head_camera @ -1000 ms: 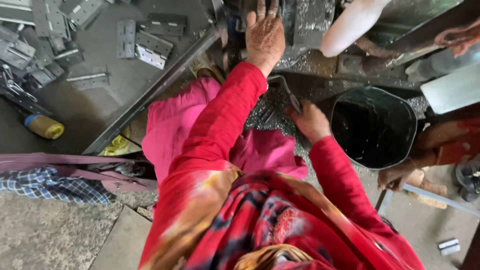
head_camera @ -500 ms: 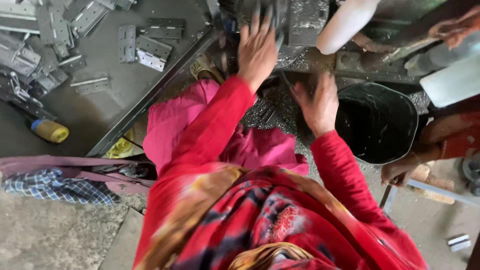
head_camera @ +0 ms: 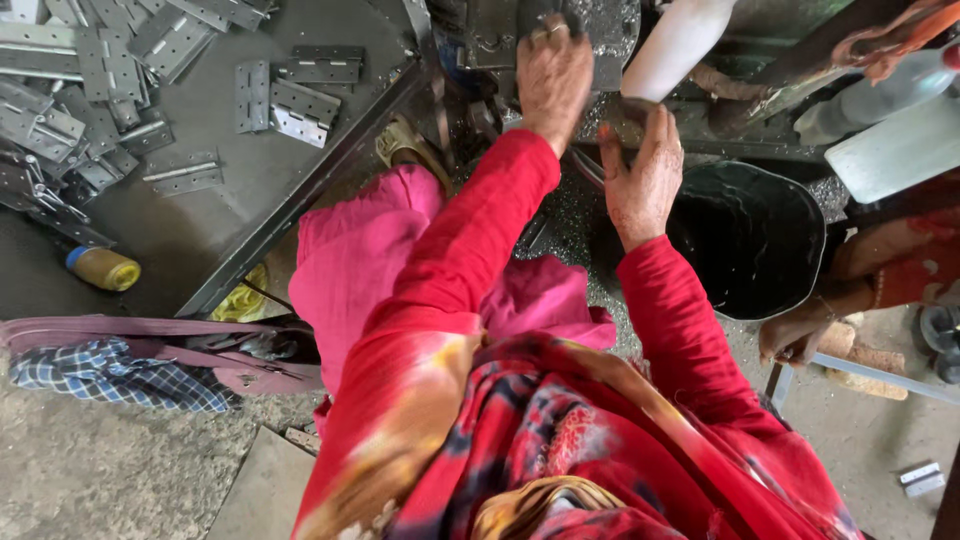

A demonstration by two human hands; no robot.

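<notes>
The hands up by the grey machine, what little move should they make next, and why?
Probably the right hand should reach a little further to the machine, where the left hand already rests on a dark part. The right hand is open and holds nothing, hovering between the machine and the black bucket. What sits under the left hand's fingers is hidden.

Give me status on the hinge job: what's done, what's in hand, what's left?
Done: cannot tell; nothing marks any piece as finished. In hand: the left hand rests on the dark machine part at the top, and the right hand reaches beside it, above the black bucket. Left, possibly: metal hinges lie scattered on the grey tray; whether they are processed is unclear.
</notes>
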